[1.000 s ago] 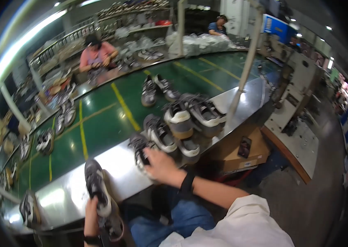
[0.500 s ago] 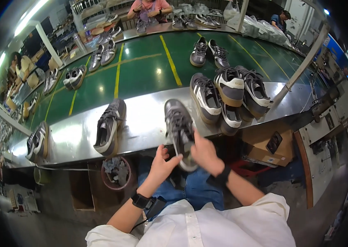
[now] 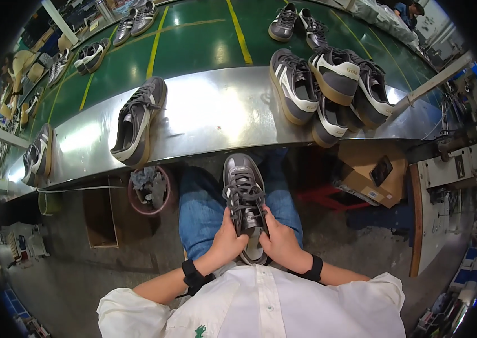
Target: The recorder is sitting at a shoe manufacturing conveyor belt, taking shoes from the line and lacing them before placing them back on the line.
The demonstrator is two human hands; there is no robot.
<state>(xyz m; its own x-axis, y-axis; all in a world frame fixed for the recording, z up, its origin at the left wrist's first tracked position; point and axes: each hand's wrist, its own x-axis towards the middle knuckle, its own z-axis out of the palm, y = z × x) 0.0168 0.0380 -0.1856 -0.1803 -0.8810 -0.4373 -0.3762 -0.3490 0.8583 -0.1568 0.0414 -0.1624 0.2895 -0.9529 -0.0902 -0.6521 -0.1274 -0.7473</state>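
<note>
A dark grey lace-up sneaker is held over my lap, its toe pointing away from me. My left hand grips the left side of its opening, and my right hand grips the right side. Both thumbs lie at the collar; the fingers beneath are mostly hidden. On the metal ledge ahead, a single grey sneaker with a gum sole stands to the left. To the right is a cluster of similar grey and white sneakers, one resting on top of others.
Beyond the metal ledge runs a green conveyor belt with yellow lines, carrying more shoe pairs. Below the ledge stand a pink bin of scraps and an open cardboard box. Another carton sits at the right beside a machine.
Both hands have drawn the sneaker off the ledge's front edge, down toward my lap. My left hand, earlier with fingers loosely at the heel, now clasps its side. The view has tilted down.
</note>
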